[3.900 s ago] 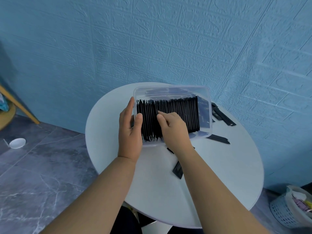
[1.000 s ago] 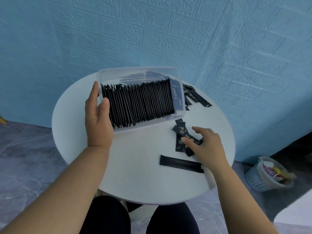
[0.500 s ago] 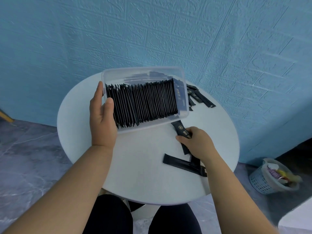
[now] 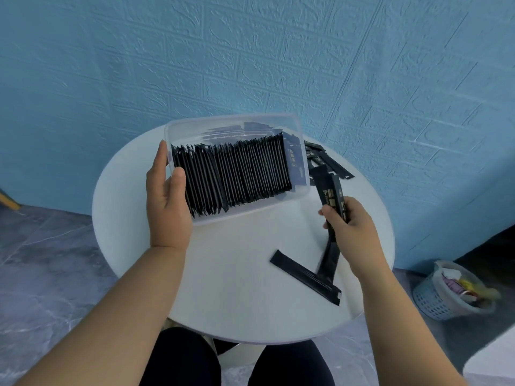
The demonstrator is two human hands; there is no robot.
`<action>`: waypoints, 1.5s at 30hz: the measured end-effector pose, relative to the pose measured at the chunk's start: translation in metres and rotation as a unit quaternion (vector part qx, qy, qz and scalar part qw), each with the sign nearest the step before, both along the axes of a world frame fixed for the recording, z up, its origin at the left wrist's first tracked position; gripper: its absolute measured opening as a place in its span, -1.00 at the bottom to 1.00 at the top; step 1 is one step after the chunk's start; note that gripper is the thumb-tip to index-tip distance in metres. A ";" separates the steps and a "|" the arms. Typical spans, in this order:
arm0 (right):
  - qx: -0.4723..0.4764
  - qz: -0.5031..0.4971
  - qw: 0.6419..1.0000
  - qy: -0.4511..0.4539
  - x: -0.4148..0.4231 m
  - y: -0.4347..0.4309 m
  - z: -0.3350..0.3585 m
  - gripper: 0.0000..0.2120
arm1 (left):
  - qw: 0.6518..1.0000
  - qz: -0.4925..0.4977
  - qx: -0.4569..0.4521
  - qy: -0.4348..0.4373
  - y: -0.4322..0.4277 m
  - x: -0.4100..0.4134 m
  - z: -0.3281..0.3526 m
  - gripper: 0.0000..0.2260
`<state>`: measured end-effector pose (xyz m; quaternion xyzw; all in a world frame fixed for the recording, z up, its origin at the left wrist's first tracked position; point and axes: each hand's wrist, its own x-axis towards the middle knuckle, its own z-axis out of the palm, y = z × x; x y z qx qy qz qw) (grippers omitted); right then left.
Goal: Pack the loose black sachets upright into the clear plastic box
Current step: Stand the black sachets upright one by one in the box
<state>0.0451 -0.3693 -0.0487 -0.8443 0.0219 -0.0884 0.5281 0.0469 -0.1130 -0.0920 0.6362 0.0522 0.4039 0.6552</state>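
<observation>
Sachets (image 4: 330, 190) gripped in right hand (image 4: 349, 227), beside clear box (image 4: 303, 162)

The right hand (image 4: 352, 227) hides the middle of the held sachets (image 4: 331, 189); their lower ends are blurred. The box (image 4: 231, 118) partly covers loose sachets (image 4: 316, 153) behind it. Sachet print is too small to read.

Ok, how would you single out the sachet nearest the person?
Start at the round white table. On its near right part, below the right hand, lies one black sachet. Unlike the gripped sachets or the heap beside the box, it lies flat, ungripped.
</observation>
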 end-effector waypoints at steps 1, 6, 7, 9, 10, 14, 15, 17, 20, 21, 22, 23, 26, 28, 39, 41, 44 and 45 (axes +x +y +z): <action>0.014 0.006 1.000 -0.016 -0.001 0.008 0.003 -0.99 | 1.000 0.000 -0.001 0.002 0.000 0.000 0.000 -0.65; 0.023 0.106 0.993 -0.048 0.003 0.057 0.017 -0.94 | 1.000 -0.005 -0.010 0.005 0.000 0.001 0.000 -0.67; 0.021 0.122 0.991 -0.058 0.006 0.068 0.019 -0.93 | 1.000 -0.006 -0.012 0.005 0.001 0.001 0.000 -0.67; 0.016 0.138 0.987 -0.077 0.014 0.087 0.024 -0.90 | 1.000 -0.006 -0.013 0.008 0.001 0.001 0.000 -0.67; 0.008 0.138 0.987 -0.084 0.019 0.096 0.025 -0.92 | 1.000 -0.008 -0.012 0.009 0.001 0.001 0.000 -0.67; -0.064 0.119 0.987 -0.090 0.036 0.117 0.020 -0.91 | 1.000 -0.019 -0.016 0.004 0.000 0.001 0.001 -0.65; -0.084 0.116 0.986 -0.089 0.039 0.121 0.018 -0.90 | 1.000 -0.018 -0.014 0.001 0.001 0.001 0.001 -0.65; -0.131 0.119 0.980 -0.086 0.043 0.124 0.017 -0.89 | 1.000 -0.020 -0.015 -0.004 0.001 0.002 0.001 -0.64; -0.202 0.132 0.968 -0.073 0.045 0.128 0.014 -0.86 | 1.000 -0.026 -0.016 0.001 0.002 0.001 0.002 -0.63; -0.216 0.136 0.964 -0.069 0.044 0.129 0.013 -0.84 | 1.000 -0.026 -0.015 0.002 0.002 0.001 0.002 -0.63; -0.229 0.138 0.961 -0.067 0.044 0.129 0.013 -0.83 | 1.000 -0.027 -0.013 0.002 0.002 0.001 0.002 -0.63; -0.243 0.138 0.958 -0.068 0.043 0.130 0.012 -0.82 | 1.000 -0.027 -0.011 0.002 0.002 0.001 0.002 -0.63; -0.269 0.140 0.950 -0.074 0.043 0.131 0.012 -0.83 | 1.000 -0.025 -0.008 0.000 0.002 0.002 0.003 -0.63; -0.249 0.149 0.954 -0.076 0.044 0.131 0.013 -0.86 | 1.000 -0.024 -0.007 0.000 0.002 0.001 0.003 -0.63; -0.091 0.168 0.982 -0.009 0.044 0.133 0.020 -0.90 | 1.000 -0.023 -0.005 -0.008 0.001 0.002 0.004 -0.61; -0.072 0.168 0.983 0.000 0.045 0.133 0.020 -0.88 | 1.000 -0.022 -0.004 -0.007 0.001 0.002 0.004 -0.61; -0.094 0.158 0.983 -0.014 0.047 0.134 0.019 -0.89 | 1.000 -0.021 -0.005 -0.008 0.002 0.002 0.003 -0.63; -0.111 0.154 0.982 -0.020 0.048 0.134 0.018 -0.89 | 1.000 -0.021 -0.003 -0.008 0.002 0.002 0.003 -0.63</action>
